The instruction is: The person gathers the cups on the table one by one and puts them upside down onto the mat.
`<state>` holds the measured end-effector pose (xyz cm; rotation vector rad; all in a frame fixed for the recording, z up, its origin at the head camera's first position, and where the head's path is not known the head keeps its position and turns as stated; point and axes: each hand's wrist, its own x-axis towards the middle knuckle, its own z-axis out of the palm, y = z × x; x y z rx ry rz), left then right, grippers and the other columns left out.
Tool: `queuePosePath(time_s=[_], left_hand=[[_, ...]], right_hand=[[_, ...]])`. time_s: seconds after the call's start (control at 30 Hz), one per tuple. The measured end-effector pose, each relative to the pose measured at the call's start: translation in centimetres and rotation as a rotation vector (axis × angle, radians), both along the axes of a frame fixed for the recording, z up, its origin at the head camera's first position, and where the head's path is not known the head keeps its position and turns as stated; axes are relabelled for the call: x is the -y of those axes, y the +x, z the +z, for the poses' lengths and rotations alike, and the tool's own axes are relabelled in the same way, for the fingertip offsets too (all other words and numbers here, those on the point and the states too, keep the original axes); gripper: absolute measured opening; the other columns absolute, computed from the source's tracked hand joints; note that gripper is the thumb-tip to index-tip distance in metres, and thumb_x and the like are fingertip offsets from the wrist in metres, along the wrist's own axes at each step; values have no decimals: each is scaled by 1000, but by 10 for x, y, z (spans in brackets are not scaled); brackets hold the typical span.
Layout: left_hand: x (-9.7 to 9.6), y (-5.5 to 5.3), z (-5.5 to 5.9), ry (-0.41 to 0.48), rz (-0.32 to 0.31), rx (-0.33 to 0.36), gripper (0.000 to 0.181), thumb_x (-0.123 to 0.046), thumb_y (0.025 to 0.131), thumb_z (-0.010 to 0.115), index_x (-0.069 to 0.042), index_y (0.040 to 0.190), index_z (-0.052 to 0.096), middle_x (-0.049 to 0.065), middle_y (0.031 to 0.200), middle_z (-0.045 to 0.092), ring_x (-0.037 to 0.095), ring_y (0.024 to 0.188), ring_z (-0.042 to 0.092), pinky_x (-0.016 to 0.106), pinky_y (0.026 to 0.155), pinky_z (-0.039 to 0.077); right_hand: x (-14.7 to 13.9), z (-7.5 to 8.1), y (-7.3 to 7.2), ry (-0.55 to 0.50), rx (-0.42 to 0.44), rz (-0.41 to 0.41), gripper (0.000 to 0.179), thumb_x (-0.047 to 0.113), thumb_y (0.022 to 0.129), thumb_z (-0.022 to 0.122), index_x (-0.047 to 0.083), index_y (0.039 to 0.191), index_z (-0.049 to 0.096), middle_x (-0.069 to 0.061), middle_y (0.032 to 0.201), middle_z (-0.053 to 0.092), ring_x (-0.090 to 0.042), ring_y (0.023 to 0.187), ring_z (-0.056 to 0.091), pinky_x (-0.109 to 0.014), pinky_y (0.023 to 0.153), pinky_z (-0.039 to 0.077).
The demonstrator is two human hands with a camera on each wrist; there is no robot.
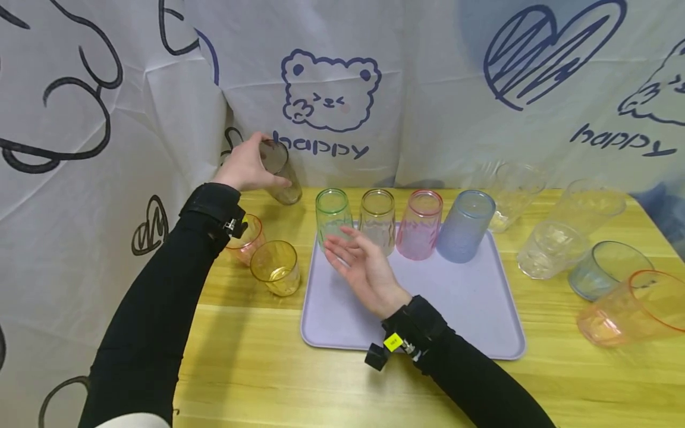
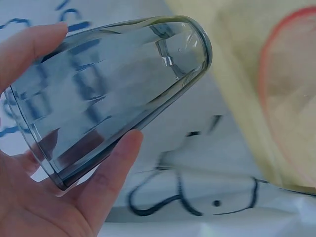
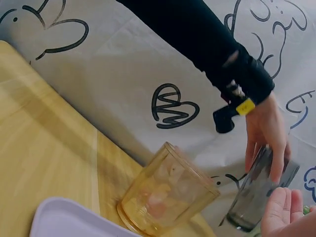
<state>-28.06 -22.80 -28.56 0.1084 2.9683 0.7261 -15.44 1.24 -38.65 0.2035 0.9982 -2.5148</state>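
At the table's back left, my left hand (image 1: 248,164) grips a grey drinking glass (image 1: 282,172) near its rim, thumb on one side and fingers on the other. In the left wrist view the grey glass (image 2: 123,89) lies slanted across the picture between thumb and fingers. My right hand (image 1: 369,267), palm turned up and fingers loosely bent, hovers over the lilac tray (image 1: 449,309) and holds nothing. Its fingertips lie in front of the green glass (image 1: 333,214); whether they touch it I cannot tell. Beside that stand an amber-rimmed glass (image 1: 377,220), a pink glass (image 1: 420,226) and a blue glass (image 1: 465,226).
A yellow glass (image 1: 277,267) and a pinkish-orange glass (image 1: 250,238) stand left of the tray. On the right are several clear glasses (image 1: 551,249), a grey-blue glass (image 1: 610,270) and an orange glass (image 1: 631,309). A printed white cloth (image 1: 428,89) hangs behind the wooden table (image 1: 257,368).
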Motion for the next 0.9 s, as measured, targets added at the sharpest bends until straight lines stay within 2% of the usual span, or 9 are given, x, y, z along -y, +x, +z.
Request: queuePosePath(time_s=[0.17,0.3,0.47,0.6,0.73,0.9], left_hand=[[-7,12,16,51,-24,-125,95,-32,77,85,-6,151,32,24,145,50,42,131,49,58,108,44],[-14,24,26,125,-27,-197,96,-31,77,86,-9,153,31,23,145,52,41,126,55,56,105,48],[-27,37,31,248,-77,-311,94,-27,76,88,-10,150,33,19,146,51,36,130,55,50,107,50],[-42,52,28,391,-136,-392,90,-23,78,87,-11,149,34,17,144,50,31,131,54,42,108,51],[-57,65,19,527,-192,-444,88,-16,77,87,-10,148,35,15,140,50,26,128,56,36,105,53],[-75,81,5,692,-259,-492,86,-7,74,86,-6,145,38,15,140,47,24,127,51,40,104,53]], right_hand=[[-9,2,1,-1,-31,13,28,11,98,39,15,124,47,-7,119,59,-23,123,55,-37,120,40],[-16,4,1,-4,-52,32,27,11,98,40,16,124,46,-6,119,59,-21,120,57,-34,117,42],[-27,6,3,13,-96,33,26,15,102,37,15,127,47,-4,115,65,-19,117,60,-32,113,46],[-36,7,4,24,-139,29,28,18,104,36,14,128,48,-2,113,66,-18,117,60,-33,114,46],[-45,8,4,31,-171,32,28,18,105,34,15,129,46,-2,115,66,-18,118,60,-33,113,47],[-57,10,5,23,-197,19,28,20,105,33,16,131,43,-2,120,64,-18,119,59,-31,110,49]])
